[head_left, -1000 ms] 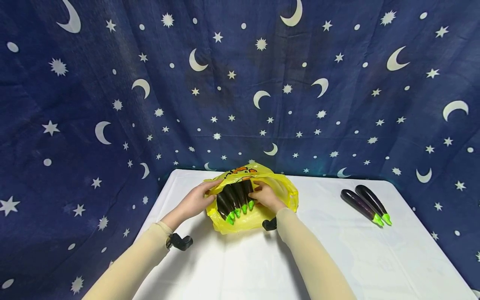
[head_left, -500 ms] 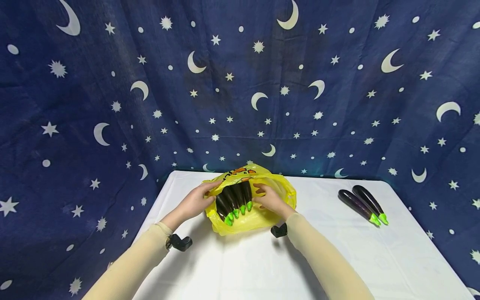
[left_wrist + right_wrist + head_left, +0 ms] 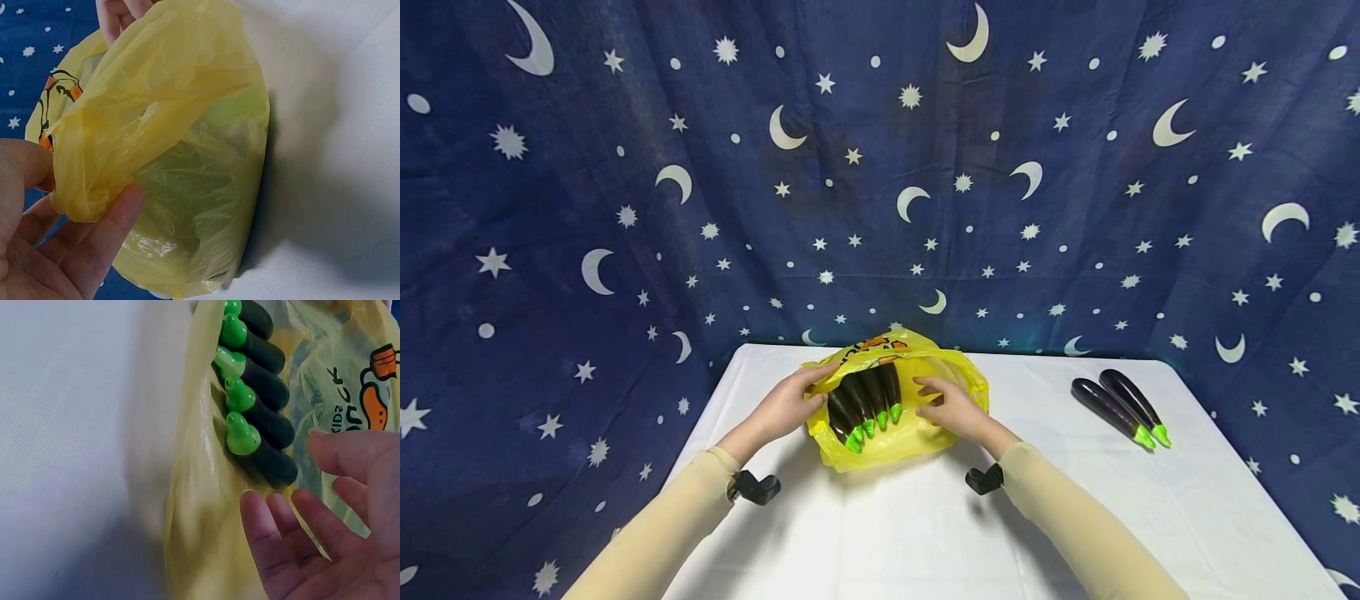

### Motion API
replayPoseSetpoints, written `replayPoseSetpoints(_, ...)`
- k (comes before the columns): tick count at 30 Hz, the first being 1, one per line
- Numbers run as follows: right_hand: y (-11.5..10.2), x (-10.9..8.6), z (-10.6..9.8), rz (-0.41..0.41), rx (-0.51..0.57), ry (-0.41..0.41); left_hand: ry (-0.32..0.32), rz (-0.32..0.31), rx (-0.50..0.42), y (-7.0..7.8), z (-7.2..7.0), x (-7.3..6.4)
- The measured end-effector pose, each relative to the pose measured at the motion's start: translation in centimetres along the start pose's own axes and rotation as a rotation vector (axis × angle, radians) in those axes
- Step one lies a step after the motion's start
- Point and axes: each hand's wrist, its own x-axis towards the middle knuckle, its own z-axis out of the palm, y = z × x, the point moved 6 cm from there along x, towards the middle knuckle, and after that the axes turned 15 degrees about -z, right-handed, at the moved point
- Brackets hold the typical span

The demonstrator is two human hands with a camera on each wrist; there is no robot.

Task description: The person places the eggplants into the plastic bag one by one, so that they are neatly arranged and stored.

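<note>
A yellow plastic bag point(image 3: 910, 448) lies on the white table with its mouth facing me. Inside, several dark eggplants point(image 3: 872, 393) lie side by side, bright green stem ends toward me. My left hand point(image 3: 786, 405) holds the left rim of the bag; the left wrist view shows the gathered edge point(image 3: 87, 169) between thumb and fingers. My right hand point(image 3: 957, 410) hovers at the right part of the mouth, to the right of the eggplants. In the right wrist view its fingers point(image 3: 259, 528) are spread and hold nothing, apart from the nearest eggplant point(image 3: 275, 465).
Two more eggplants point(image 3: 1108, 408) lie together on the right side of the white-covered table point(image 3: 1060, 467). A dark blue curtain point(image 3: 865, 200) with moons and stars hangs right behind the table. Black wrist mounts point(image 3: 756, 487) sit under both forearms.
My right hand has let go of the rightmost eggplant in the bag and drawn back to the right, its fingers opening. The left hand has stayed at the bag's rim.
</note>
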Motion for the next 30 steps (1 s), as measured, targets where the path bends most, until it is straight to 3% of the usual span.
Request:
replayPoseSetpoints(16, -1.0, -4.7, -4.4, -0.019, -0.122, 0.044, 0.009, 0.008, 0.006, 0.0, 0.0, -0.1)
replayPoseSetpoints(30, 1.3, -10.0, -11.8, -0.019, -0.282, 0.156, 0.002, -0.007, 0.004, -0.2, 0.1, -0.1)
